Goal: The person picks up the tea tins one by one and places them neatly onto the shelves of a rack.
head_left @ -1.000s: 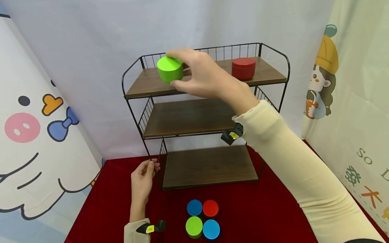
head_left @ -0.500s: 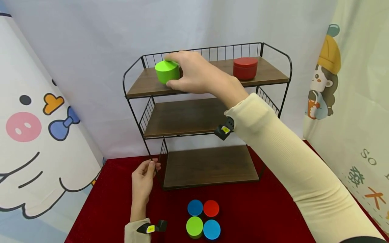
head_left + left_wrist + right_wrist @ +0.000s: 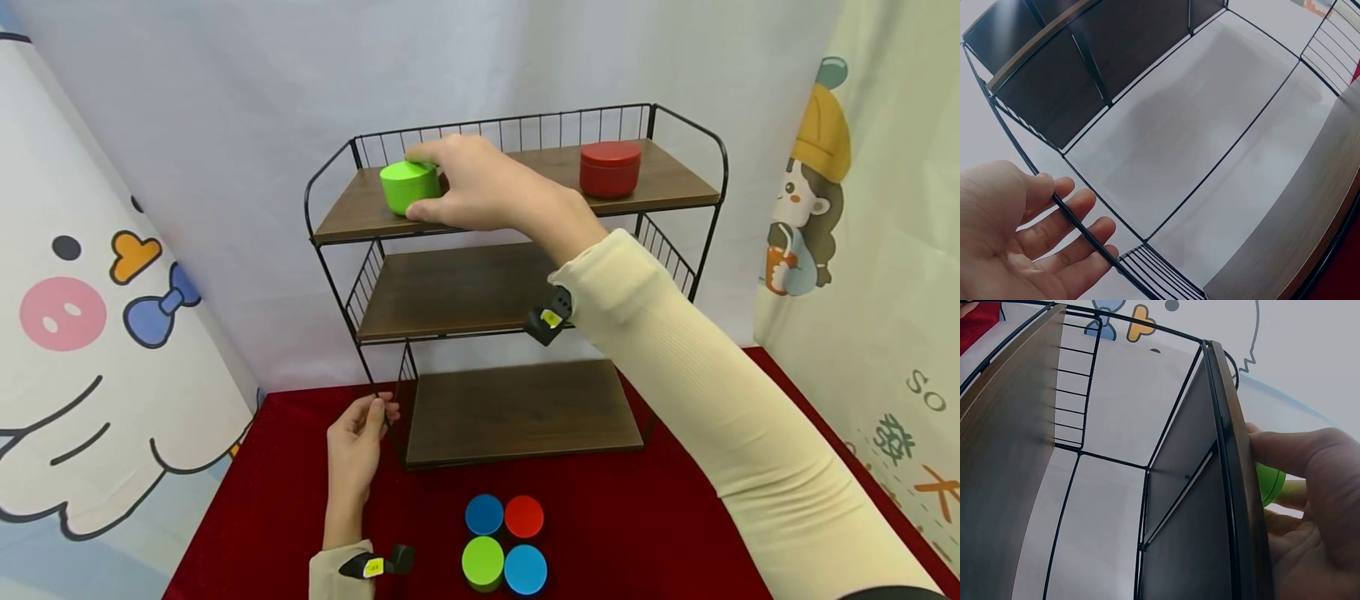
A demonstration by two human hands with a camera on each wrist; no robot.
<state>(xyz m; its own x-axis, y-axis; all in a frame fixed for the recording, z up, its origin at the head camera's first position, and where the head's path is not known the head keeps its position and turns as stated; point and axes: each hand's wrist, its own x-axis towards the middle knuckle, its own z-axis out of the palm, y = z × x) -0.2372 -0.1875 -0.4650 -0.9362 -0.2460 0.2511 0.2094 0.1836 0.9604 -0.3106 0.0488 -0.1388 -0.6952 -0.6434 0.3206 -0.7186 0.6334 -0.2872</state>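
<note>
1. Sleeve (image 3: 697, 400) of ribbed cream cloth slants up from the lower right in the head view; the right hand (image 3: 480, 183) reaches over the wooden top board (image 3: 352, 204). Its fingers (image 3: 423, 152) curve round a smooth green container (image 3: 405, 193), thumb in front, above the board's left part; base contact cannot be told.
2. Lower left, the left hand (image 3: 355, 442) points upward at the black metal post (image 3: 335, 292). A glossy, lidded dark red container (image 3: 611, 171) stands on the top board's right; four round containers (image 3: 483, 562) cluster on the red-covered desk (image 3: 622, 525).
3. In the left wrist view, the left hand enters from the lower left, thumb and bent fingers lightly gripping the thin post.
4. In the right wrist view, the right hand holds the green container, partly hidden behind the board's edge.
</note>
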